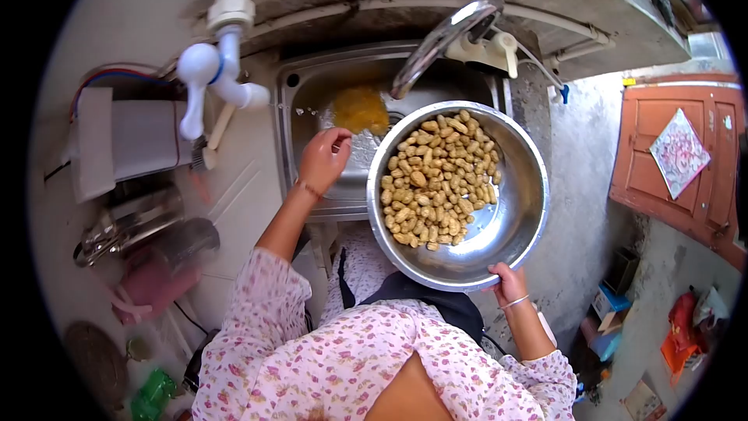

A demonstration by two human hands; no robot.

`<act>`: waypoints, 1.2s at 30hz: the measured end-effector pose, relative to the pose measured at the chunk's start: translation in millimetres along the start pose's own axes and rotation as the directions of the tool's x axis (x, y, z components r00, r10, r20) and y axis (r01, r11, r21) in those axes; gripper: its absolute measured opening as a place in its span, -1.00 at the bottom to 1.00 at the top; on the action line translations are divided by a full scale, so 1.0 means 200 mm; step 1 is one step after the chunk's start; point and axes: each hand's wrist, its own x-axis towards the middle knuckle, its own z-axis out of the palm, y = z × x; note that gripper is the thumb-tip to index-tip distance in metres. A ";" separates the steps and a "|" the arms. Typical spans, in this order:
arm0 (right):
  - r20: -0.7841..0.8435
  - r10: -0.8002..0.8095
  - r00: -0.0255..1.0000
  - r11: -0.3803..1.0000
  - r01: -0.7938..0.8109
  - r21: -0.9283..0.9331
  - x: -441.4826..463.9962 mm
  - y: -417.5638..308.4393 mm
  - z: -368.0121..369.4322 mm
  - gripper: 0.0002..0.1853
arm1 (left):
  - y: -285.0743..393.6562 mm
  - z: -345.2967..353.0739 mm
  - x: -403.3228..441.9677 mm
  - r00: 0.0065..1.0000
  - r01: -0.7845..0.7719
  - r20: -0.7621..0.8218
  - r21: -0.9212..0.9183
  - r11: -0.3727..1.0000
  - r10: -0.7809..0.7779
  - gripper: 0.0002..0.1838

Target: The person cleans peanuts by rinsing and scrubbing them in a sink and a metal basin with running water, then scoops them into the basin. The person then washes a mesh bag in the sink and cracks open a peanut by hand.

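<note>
A large steel bowl (502,226) holds many unshelled peanuts (440,179), heaped toward its left side; it is over the right front part of the sink (312,206). My right hand (508,284) grips the bowl's near rim, thumb on top. My left hand (325,157) hangs over the left part of the sink, beside the bowl and not touching it. Its fingers are curled together, and whether anything is between them is too small to tell. Yellowish-brown water or residue (361,111) lies in the basin near the drain, just beyond my left hand.
A chrome faucet (444,47) arches over the sink from behind. White pipes with a valve (199,64) stand at the back left. A metal pot (132,218) and a pink container (160,281) are at the left. A reddish door (670,156) is at the right.
</note>
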 end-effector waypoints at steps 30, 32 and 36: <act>-0.040 -0.029 0.999 1.000 0.029 -0.006 0.00 0.01 0.02 -0.58 | 0.01 -0.38 0.06 0.956 0.290 0.073 -0.107 0.951 -0.284 -0.76; -0.030 -0.033 0.999 0.999 0.033 0.002 -0.01 0.02 0.01 -0.57 | -0.01 -0.43 0.03 0.970 0.241 0.016 0.074 0.968 -0.243 -0.76; -0.020 -0.026 0.999 1.000 0.025 -0.009 -0.01 0.00 0.02 -0.60 | -0.02 -0.46 0.04 0.996 0.032 -0.084 0.392 0.919 0.001 -0.77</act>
